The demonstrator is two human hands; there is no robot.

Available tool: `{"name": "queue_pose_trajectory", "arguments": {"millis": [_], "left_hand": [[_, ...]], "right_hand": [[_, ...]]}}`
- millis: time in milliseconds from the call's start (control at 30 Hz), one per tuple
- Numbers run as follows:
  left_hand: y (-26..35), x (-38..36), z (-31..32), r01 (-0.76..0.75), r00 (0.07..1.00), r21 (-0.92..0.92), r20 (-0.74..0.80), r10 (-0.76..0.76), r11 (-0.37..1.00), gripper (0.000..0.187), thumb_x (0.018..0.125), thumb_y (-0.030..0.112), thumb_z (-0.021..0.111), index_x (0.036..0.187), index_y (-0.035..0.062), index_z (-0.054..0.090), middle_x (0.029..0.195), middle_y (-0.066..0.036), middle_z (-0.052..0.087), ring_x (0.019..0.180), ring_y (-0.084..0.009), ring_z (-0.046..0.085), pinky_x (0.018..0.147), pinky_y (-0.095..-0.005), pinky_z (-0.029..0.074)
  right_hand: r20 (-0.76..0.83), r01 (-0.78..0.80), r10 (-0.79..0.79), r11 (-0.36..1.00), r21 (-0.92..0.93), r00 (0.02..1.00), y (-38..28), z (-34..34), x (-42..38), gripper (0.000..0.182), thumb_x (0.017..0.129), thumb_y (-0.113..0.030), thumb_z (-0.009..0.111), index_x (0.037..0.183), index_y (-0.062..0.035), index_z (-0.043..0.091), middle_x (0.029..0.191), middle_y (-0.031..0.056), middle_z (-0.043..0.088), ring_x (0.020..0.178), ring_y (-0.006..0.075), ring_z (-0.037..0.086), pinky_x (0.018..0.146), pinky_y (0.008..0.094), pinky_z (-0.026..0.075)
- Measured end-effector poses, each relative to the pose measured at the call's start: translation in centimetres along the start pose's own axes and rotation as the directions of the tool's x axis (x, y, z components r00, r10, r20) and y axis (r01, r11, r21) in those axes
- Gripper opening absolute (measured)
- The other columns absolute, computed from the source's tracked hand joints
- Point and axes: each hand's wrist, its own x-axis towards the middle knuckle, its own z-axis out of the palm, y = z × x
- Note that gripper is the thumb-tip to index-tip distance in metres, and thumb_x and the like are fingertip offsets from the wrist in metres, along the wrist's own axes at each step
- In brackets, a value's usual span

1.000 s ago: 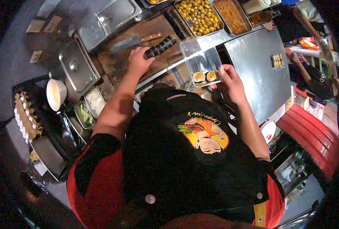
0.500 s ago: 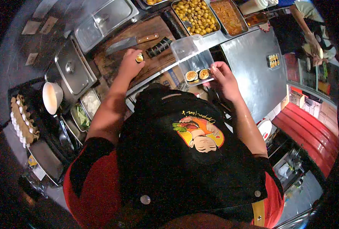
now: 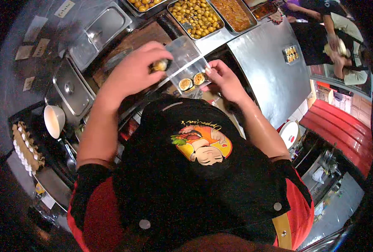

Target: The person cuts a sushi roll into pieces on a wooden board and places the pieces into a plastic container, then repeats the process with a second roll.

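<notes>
My left hand [image 3: 138, 69] is closed with its fingers around a piece of seaweed rice roll [image 3: 160, 65], held in the air beside a clear plastic container. My right hand [image 3: 226, 82] grips that clear container [image 3: 185, 54] by its near right side, its lid swung up. Two roll slices [image 3: 193, 82] lie in the container, cut faces showing. Behind my left hand is a wooden cutting board [image 3: 146, 35], with a knife blade [image 3: 121, 56] partly visible on it. The rest of the roll is hidden by my hand.
Trays of small potatoes [image 3: 195, 19] and reddish stew [image 3: 232, 14] stand at the back. A filled roll pack [image 3: 291, 54] sits on the steel counter [image 3: 260, 67]. Lidded steel pans [image 3: 73, 86], a white bowl [image 3: 54, 122] and eggs [image 3: 22, 147] are left. A co-worker's hands [image 3: 335, 48] are at right.
My left hand has lifted off the cutting board with the roll piece and moved right, up to the container. My view has shifted, and the container appears farther left.
</notes>
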Motion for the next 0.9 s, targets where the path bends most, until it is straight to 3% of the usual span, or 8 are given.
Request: {"name": "queue_pose_trajectory", "arguments": {"millis": [33, 100, 133, 200, 267, 333, 567, 900], "left_hand": [[0.4, 1.1, 0.1, 0.002, 1.0, 0.005, -0.001, -0.002, 1.0, 0.044, 0.082, 0.007, 0.081, 0.125, 0.008, 0.068, 0.121, -0.011, 0.065, 0.111, -0.0318, 0.066, 0.099, -0.0429, 0.055], [0.6, 3.5, 0.5, -0.121, 0.96, 0.121, 0.265, 0.085, 0.985, 0.041, 0.079, 0.003, 0.077, 0.119, 0.0071, 0.068, 0.12, -0.015, 0.065, 0.117, -0.0404, 0.064, 0.101, -0.0489, 0.054], [1.2, 4.1, 0.8, -0.093, 0.939, 0.271, 0.343, -0.006, 0.958, 0.037, 0.078, 0.001, 0.074, 0.115, 0.0077, 0.07, 0.118, -0.015, 0.065, 0.117, -0.0401, 0.064, 0.1, -0.0498, 0.054], [1.2, 5.0, 1.5, -0.092, 0.916, 0.303, 0.4, -0.04, 0.949, 0.037, 0.078, 0.0, 0.073, 0.114, 0.0083, 0.072, 0.118, -0.015, 0.065, 0.118, -0.0399, 0.064, 0.1, -0.05, 0.054], [1.1, 5.4, 2.2, -0.1, 0.885, 0.331, 0.46, -0.067, 0.938, 0.036, 0.078, -0.001, 0.072, 0.113, 0.0089, 0.073, 0.118, -0.015, 0.065, 0.118, -0.0396, 0.064, 0.1, -0.0503, 0.054], [0.8, 5.5, 2.9, -0.108, 0.852, 0.374, 0.512, -0.108, 0.921, 0.038, 0.084, -0.002, 0.065, 0.117, 0.0147, 0.075, 0.116, -0.011, 0.063, 0.121, -0.0318, 0.064, 0.098, -0.0461, 0.055], [1.2, 5.8, 3.1, -0.023, 0.815, 0.243, 0.566, -0.123, 0.97, 0.039, 0.082, -0.002, 0.067, 0.118, 0.0109, 0.076, 0.12, -0.012, 0.063, 0.12, -0.0339, 0.065, 0.1, -0.0459, 0.054], [1.9, 5.1, 3.2, 0.042, 0.913, 0.185, 0.393, -0.113, 0.982, 0.036, 0.081, 0.005, 0.072, 0.117, 0.0087, 0.074, 0.117, -0.015, 0.066, 0.113, -0.038, 0.067, 0.097, -0.0485, 0.055]], "right_hand": [[0.004, 0.003, -0.003, 1.0, 0.001, 1.0, -0.1, 0.2, 0.1, 0.029, 0.111, -0.028, 0.062, 0.122, -0.0022, 0.054, 0.1, 0.0071, 0.066, 0.084, 0.0158, 0.073, 0.075, 0.0315, 0.062], [0.018, 0.015, -0.015, 1.0, 0.009, 1.0, 0.0, 0.4, 0.3, 0.029, 0.111, -0.028, 0.063, 0.122, -0.0025, 0.055, 0.099, 0.0068, 0.067, 0.083, 0.0147, 0.073, 0.074, 0.0306, 0.062], [0.019, 0.018, -0.018, 1.0, 0.013, 1.0, 0.0, 0.3, 0.4, 0.029, 0.111, -0.028, 0.063, 0.122, -0.0025, 0.055, 0.099, 0.0068, 0.067, 0.083, 0.0147, 0.073, 0.074, 0.0306, 0.062], [0.08, 0.016, -0.012, 0.999, -0.041, 0.997, -0.1, 0.0, 0.6, 0.031, 0.111, -0.032, 0.061, 0.126, -0.0059, 0.053, 0.11, 0.0047, 0.061, 0.089, 0.0179, 0.072, 0.081, 0.0335, 0.064], [0.05, 0.042, -0.041, 0.999, -0.02, 0.998, -0.6, 0.4, 0.2, 0.029, 0.111, -0.029, 0.063, 0.124, -0.0049, 0.054, 0.105, 0.0056, 0.065, 0.085, 0.0155, 0.072, 0.077, 0.0315, 0.063], [0.015, 0.067, -0.067, 0.998, 0.004, 0.998, -0.4, 0.5, -0.1, 0.026, 0.11, -0.026, 0.064, 0.122, -0.0039, 0.056, 0.101, 0.0064, 0.069, 0.08, 0.0131, 0.072, 0.073, 0.0294, 0.062], [0.064, 0.056, -0.058, 0.998, 0.037, 0.996, 0.0, 0.1, -0.8, 0.03, 0.111, -0.03, 0.061, 0.126, -0.0042, 0.053, 0.11, 0.006, 0.062, 0.089, 0.019, 0.073, 0.081, 0.0346, 0.064], [0.053, 0.035, -0.043, 0.989, 0.142, 0.998, 0.3, -0.4, -1.0, 0.031, 0.111, -0.03, 0.063, 0.126, -0.0047, 0.052, 0.113, 0.0076, 0.063, 0.09, 0.0196, 0.073, 0.082, 0.0368, 0.065]]}}
